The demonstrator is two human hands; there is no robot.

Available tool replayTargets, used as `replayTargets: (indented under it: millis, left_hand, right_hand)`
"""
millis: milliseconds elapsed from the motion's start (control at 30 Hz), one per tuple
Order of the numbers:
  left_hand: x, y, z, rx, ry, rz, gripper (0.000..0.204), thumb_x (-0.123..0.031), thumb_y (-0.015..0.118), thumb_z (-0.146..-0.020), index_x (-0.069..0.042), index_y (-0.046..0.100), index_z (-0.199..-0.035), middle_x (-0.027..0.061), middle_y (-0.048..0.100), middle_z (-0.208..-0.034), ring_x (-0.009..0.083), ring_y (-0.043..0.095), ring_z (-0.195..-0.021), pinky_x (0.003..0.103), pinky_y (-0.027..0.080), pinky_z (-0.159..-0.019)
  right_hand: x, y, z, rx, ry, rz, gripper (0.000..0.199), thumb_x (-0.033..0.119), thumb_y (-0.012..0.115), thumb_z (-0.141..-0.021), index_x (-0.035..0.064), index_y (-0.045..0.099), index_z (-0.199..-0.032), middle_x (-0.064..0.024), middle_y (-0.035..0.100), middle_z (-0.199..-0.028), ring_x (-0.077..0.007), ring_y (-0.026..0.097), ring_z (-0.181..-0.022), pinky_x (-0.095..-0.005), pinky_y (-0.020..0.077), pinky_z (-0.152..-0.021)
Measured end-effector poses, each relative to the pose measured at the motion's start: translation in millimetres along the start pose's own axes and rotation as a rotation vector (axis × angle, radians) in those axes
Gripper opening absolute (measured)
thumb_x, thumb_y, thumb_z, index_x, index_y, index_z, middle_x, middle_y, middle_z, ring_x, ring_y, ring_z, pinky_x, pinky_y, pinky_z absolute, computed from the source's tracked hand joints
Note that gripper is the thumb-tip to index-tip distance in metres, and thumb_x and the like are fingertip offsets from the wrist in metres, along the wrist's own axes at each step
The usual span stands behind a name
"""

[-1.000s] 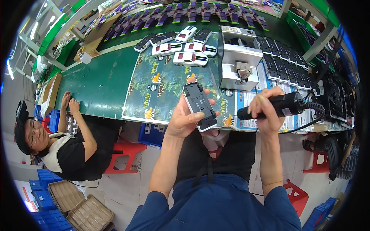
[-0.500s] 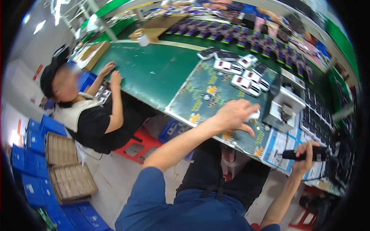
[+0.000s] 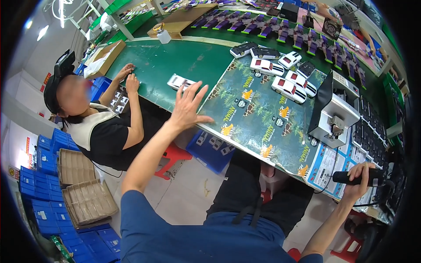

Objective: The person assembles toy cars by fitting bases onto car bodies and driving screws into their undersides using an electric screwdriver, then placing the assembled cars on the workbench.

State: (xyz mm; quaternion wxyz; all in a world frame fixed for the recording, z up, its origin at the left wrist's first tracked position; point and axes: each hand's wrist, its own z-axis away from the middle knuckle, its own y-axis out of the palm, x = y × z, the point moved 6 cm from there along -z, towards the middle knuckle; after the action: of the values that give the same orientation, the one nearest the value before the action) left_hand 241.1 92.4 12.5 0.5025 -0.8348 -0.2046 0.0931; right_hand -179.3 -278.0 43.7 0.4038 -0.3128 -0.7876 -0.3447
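My left hand (image 3: 187, 107) reaches over the front edge of the green bench with its fingers spread, holding nothing. Just beyond its fingertips a white toy car (image 3: 180, 82) lies on the bare green surface. In my right hand (image 3: 358, 187) is a black cylindrical tool (image 3: 341, 177), held sideways at the bench's right front; its exact kind is unclear. Several white toy cars with black stripes (image 3: 289, 89) and some black car parts (image 3: 265, 53) cluster at the back of the patterned mat (image 3: 245, 125).
A grey-white machine (image 3: 335, 116) stands right of the mat, with rows of black parts (image 3: 370, 129) beside it. A co-worker (image 3: 107, 118) sits at the left. Below the bench edge is a blue bin (image 3: 208, 153) with white pieces. Purple parts (image 3: 265, 30) line the back.
My left hand has swung left from the mat to the bench's green part. A white toy car now lies there by its fingers. My right hand keeps hold of the black tool.
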Motion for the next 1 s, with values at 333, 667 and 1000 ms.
replayTargets:
  millis: [333, 667, 1000]
  left_hand:
    - [-217.1, -3.2, -18.8, -0.286, 0.167, 0.729, 0.038, -0.019, 0.078, -0.075, -0.004, 0.062, -0.106, 0.0131, 0.061, -0.113, 0.0323, 0.060, -0.105, 0.043, 0.047, -0.090]
    - [-487.9, 22.8, -122.3, 0.224, 0.131, 1.413, 0.026, -0.016, 0.071, -0.084, 0.002, 0.063, -0.101, 0.0164, 0.065, -0.092, 0.0273, 0.064, -0.074, 0.034, 0.050, -0.064]
    - [-719.7, 109.0, -225.9, 0.611, -0.035, 0.998, 0.075, -0.056, 0.068, -0.080, 0.011, 0.056, -0.112, 0.0274, 0.064, -0.113, 0.0410, 0.064, -0.103, 0.047, 0.050, -0.089]
  right_hand:
    - [33.8, -22.7, 23.5, 0.022, -0.060, -0.036, 0.007, 0.010, 0.053, -0.095, 0.0065, 0.047, -0.091, -0.0012, 0.040, -0.066, -0.0096, 0.038, -0.052, -0.0235, 0.0356, -0.052]
    - [142.1, -87.7, 56.5, -0.084, -0.113, -0.058, 0.012, 0.000, 0.060, -0.083, -0.0009, 0.049, -0.087, -0.0080, 0.050, -0.062, -0.0133, 0.047, -0.045, -0.0284, 0.0463, -0.049]
    - [185.6, -145.4, 81.1, -0.130, -0.174, 0.135, 0.031, 0.012, 0.073, -0.077, -0.0011, 0.050, -0.092, -0.0075, 0.054, -0.063, -0.0123, 0.052, -0.045, -0.0265, 0.0488, -0.047]
